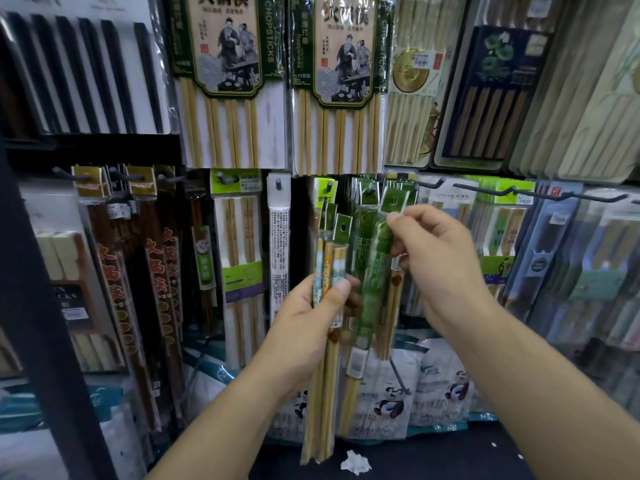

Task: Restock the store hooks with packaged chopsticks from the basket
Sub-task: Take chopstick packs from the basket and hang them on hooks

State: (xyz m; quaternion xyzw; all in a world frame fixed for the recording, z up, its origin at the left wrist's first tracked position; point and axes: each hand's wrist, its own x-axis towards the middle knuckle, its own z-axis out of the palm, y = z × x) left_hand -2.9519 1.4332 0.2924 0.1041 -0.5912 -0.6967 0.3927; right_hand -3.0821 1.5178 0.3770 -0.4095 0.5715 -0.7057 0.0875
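Left fingers gripping three chopstick packs, right fingers pinching one green pack

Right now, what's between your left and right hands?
In the head view, one green chopstick pack, pinched near its top by the right hand, hangs beside the bundle the left hand grips.

held packs partly covered, right-side packs blurred
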